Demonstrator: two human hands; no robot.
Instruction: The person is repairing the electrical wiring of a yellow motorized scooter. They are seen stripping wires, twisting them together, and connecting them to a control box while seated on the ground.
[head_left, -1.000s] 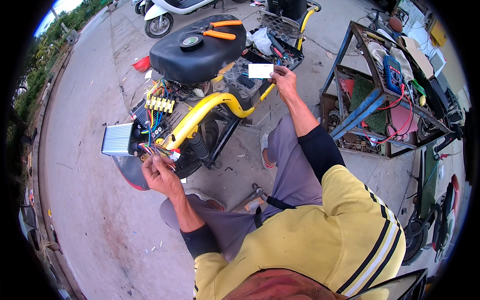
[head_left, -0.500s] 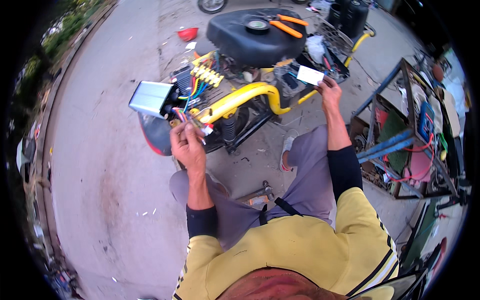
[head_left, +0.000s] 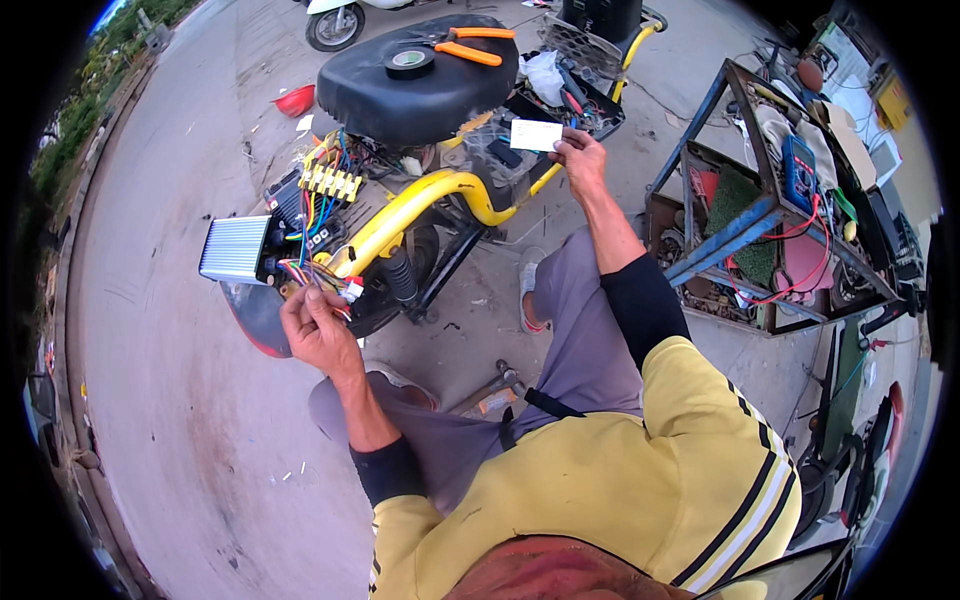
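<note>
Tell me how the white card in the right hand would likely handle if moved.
The white card is probably fairly stiff: it juts out flat though the right hand pinches only one end. It is likely light too, as that pinch alone supports it.

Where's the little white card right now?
In the head view, the white card is above and right of centre, in the right hand, below and right of the black seat.
</note>
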